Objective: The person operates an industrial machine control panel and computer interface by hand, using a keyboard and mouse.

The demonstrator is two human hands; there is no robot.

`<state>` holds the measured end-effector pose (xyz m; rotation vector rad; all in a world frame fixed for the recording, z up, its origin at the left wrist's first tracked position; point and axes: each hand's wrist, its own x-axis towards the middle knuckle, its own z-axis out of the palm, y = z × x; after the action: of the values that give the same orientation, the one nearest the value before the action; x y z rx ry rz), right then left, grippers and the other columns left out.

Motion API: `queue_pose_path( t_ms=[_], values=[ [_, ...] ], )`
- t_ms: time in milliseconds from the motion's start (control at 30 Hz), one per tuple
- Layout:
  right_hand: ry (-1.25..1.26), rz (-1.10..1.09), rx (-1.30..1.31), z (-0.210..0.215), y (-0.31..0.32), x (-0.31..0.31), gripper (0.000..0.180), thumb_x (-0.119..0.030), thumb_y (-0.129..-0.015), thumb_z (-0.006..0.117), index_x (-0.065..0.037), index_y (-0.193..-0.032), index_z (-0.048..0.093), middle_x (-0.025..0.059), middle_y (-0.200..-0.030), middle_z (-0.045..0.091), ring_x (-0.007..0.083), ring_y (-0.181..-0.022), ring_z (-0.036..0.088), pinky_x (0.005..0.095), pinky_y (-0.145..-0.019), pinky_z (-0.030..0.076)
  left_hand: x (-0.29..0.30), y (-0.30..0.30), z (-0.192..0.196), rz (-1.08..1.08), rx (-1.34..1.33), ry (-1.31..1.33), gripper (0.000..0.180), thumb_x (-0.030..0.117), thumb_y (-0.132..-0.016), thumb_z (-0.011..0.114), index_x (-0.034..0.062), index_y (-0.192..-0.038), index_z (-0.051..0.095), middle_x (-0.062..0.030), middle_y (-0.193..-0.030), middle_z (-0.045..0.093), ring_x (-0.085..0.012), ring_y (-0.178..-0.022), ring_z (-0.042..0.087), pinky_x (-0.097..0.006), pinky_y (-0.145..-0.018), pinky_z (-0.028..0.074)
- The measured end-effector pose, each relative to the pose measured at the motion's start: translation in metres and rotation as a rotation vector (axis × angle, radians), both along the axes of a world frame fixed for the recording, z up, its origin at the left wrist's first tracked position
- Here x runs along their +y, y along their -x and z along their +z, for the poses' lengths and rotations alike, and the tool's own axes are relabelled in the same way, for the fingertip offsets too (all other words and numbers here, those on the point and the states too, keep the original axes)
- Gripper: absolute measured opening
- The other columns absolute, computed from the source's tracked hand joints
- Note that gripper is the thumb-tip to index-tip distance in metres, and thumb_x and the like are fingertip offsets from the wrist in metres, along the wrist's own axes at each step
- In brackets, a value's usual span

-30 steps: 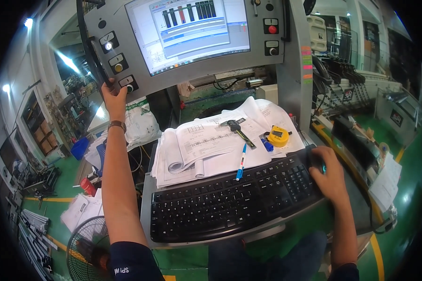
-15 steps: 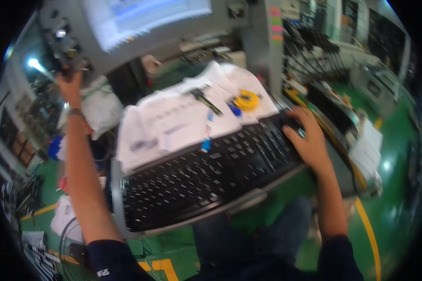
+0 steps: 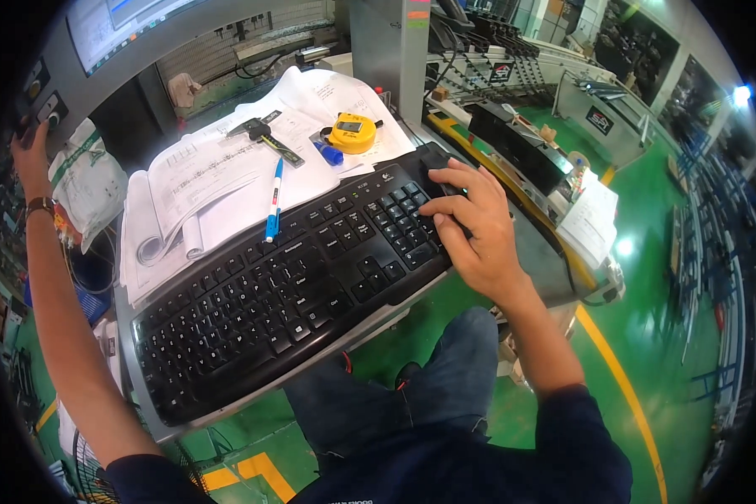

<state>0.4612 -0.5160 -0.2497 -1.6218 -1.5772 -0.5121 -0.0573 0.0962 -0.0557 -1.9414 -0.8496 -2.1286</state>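
My left hand (image 3: 32, 160) reaches up at the far left to the grey control panel (image 3: 134, 55). Its thumb and a finger show apart, close to the panel's knobs; the exact contact is hard to see. My right hand (image 3: 480, 225) hovers at the right end of a black keyboard (image 3: 311, 290). Its fingers are spread, with a fingertip over the number pad and others beside a black mouse (image 3: 433, 156). Behind the keyboard, printed drawings (image 3: 214, 181) carry a blue-and-white pen (image 3: 275, 202), a black caliper-like tool (image 3: 265, 137), a yellow tape measure (image 3: 351, 133) and a blue cap-like piece (image 3: 328, 153).
A lit screen (image 3: 118, 29) is set in the panel. White bags (image 3: 88, 185) hang below my left hand. A grey post (image 3: 388, 63) stands behind the papers. To the right lies a yellow-edged rail (image 3: 512, 181) with loose sheets (image 3: 590, 220) beside it.
My right hand has come off the mouse toward the number pad. My left hand stays up at the panel. The view has swung right, shifting everything leftward.
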Motion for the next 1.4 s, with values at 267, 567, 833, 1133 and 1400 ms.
queue_pose_path(
  t_ms=[267, 567, 833, 1133, 1400],
  values=[
    [0.036, 0.001, -0.017, 0.003, 0.005, -0.003, 0.021, -0.002, -0.093, 0.068, -0.01, -0.107, 0.081, 0.0108, -0.142, 0.072, 0.0367, -0.149, 0.058, 0.0584, -0.129, 0.033, 0.004, 0.001, 0.003, 0.034, 0.019, 0.015, 0.066, 0.031, -0.096, 0.09, 0.006, -0.151, 0.063, -0.0127, -0.141, 0.071, -0.0233, -0.131, 0.066, -0.036, -0.114, 0.048],
    [0.076, 0.007, -0.083, 0.006, 0.023, 0.016, 0.008, -0.009, -0.096, 0.072, -0.01, -0.102, 0.078, 0.0097, -0.136, 0.073, 0.038, -0.142, 0.062, 0.0625, -0.126, 0.034, -0.004, -0.011, -0.004, -0.042, -0.035, 0.049, 0.064, 0.027, -0.096, 0.09, 0.0071, -0.151, 0.064, -0.0117, -0.14, 0.071, -0.0214, -0.127, 0.067, -0.036, -0.11, 0.051],
    [-0.036, 0.141, -0.027, 0.004, 0.042, -0.013, 0.014, -0.006, -0.085, 0.077, -0.01, -0.098, 0.078, 0.0101, -0.132, 0.075, 0.0375, -0.136, 0.065, 0.0598, -0.123, 0.037, -0.034, 0.022, 0.043, 0.161, 0.021, -0.035, 0.069, 0.032, -0.094, 0.09, 0.0012, -0.15, 0.062, -0.0179, -0.141, 0.07, -0.0267, -0.13, 0.066, -0.041, -0.113, 0.05],
    [0.115, 0.281, -0.161, 0.027, 0.081, 0.016, 0.019, -0.013, -0.092, 0.08, -0.015, -0.112, 0.079, 0.009, -0.137, 0.069, 0.0351, -0.143, 0.059, 0.0612, -0.126, 0.032, -0.07, -0.042, -0.011, -0.351, -0.089, 0.096, 0.062, 0.003, -0.096, 0.082, 0.0063, -0.151, 0.053, -0.0066, -0.134, 0.067, -0.0167, -0.122, 0.067, -0.032, -0.103, 0.053],
    [-0.014, -0.06, 0.009, 0.025, -0.025, 0.021, 0.037, -0.018, -0.094, 0.078, -0.006, -0.128, 0.071, 0.0159, -0.136, 0.066, 0.0396, -0.131, 0.061, 0.0499, -0.116, 0.044, -0.104, -0.063, -0.002, -0.296, -0.167, 0.12, 0.061, 0.003, -0.094, 0.079, 0.0066, -0.149, 0.053, -0.0119, -0.135, 0.066, -0.023, -0.124, 0.069, -0.035, -0.105, 0.055]
  ],
)
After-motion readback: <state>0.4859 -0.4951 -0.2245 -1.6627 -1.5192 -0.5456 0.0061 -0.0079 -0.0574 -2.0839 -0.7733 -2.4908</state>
